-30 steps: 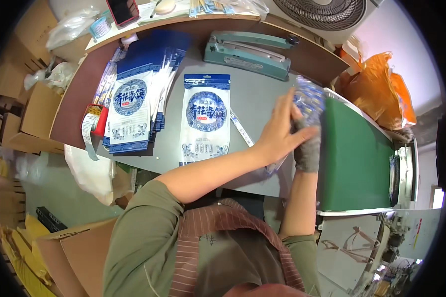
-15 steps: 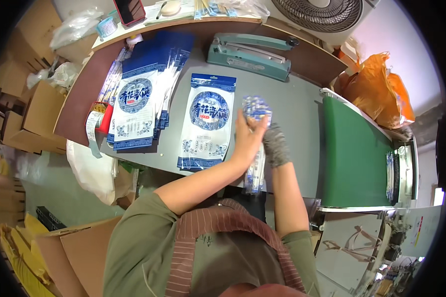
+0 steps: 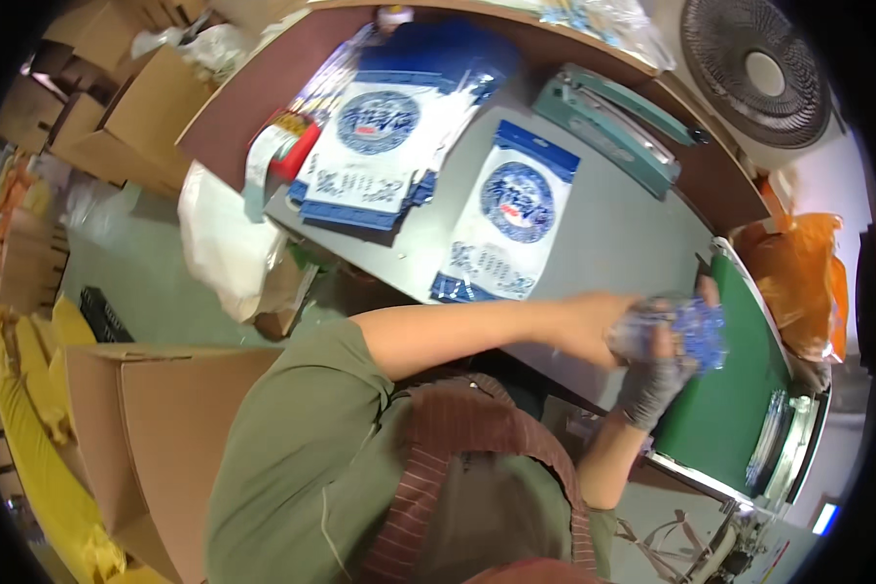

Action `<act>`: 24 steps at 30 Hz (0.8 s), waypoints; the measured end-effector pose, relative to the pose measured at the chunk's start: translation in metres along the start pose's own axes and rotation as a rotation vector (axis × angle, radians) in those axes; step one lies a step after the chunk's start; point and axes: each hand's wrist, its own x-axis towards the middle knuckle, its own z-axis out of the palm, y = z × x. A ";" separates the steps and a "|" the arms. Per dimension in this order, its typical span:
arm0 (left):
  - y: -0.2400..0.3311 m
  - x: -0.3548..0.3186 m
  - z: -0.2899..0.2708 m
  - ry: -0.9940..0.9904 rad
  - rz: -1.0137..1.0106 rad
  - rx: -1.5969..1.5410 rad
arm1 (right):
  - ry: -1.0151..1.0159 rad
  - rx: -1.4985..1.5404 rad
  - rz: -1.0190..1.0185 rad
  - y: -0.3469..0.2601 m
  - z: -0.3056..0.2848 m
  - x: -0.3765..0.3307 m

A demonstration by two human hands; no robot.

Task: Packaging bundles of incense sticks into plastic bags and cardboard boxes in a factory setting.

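Note:
Both hands meet at the right side of the grey table (image 3: 613,243), closed around a small clear packet with blue print (image 3: 686,326). My left hand (image 3: 594,326) is bare and grips its left end. My right hand (image 3: 657,375) wears a grey fingerless glove and holds it from below. The packet hangs over the table's near right corner, beside a green conveyor belt (image 3: 725,399). One blue and white pouch (image 3: 506,219) lies flat on the table just left of my hands. A stack of the same pouches (image 3: 380,146) lies further left.
A teal heat sealer (image 3: 613,131) sits at the table's back edge, a white fan (image 3: 759,73) behind it. An orange plastic bag (image 3: 798,273) hangs at the right. Cardboard boxes (image 3: 136,428) stand on the floor to my left, with a white bag (image 3: 224,243) by the table's edge.
My hands have carried the packet from over the table's middle to its right corner by the conveyor. The view has swung, so the table now sits higher and tilted.

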 end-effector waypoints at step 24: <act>-0.008 -0.219 -0.270 0.261 -0.320 0.685 | -0.343 0.282 0.684 0.054 0.066 -0.044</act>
